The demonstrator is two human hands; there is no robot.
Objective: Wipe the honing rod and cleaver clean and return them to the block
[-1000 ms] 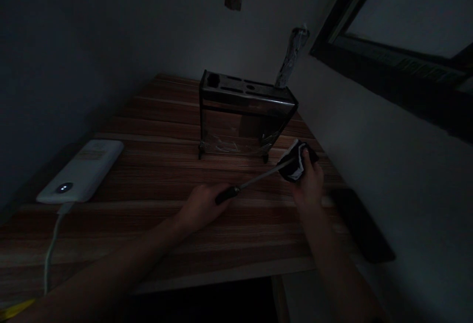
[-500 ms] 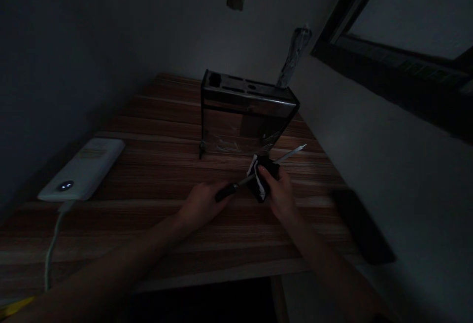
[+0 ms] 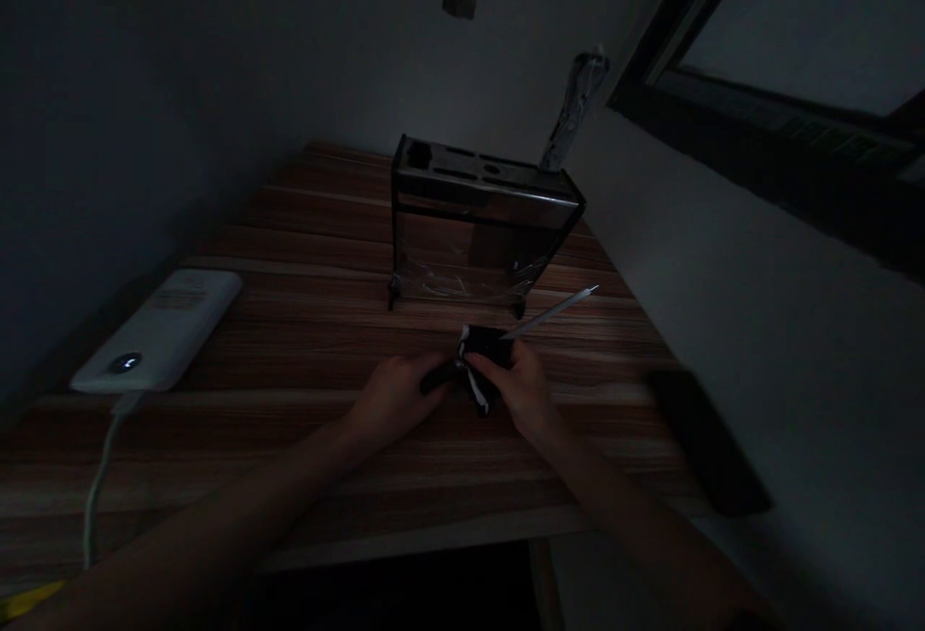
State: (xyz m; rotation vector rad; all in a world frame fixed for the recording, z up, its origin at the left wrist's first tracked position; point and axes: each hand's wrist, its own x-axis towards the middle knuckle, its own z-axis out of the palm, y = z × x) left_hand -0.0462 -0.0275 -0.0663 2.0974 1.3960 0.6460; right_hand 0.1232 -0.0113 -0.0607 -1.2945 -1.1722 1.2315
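Rod [image 3: 555, 310] — slim, pale, black-handled — emerges from black, white-edged cloth [image 3: 489, 343].

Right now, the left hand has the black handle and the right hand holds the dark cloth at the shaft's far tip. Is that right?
Not quite: the head view shows the right hand holding the dark cloth beside the black handle, leaving the thin metal shaft bare at its far tip. The left hand does have the handle.

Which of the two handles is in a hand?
The black handle in the left hand, its shaft extending past the dark cloth in the right hand. The other, a plastic-wrapped handle, stands in the top of the rack.
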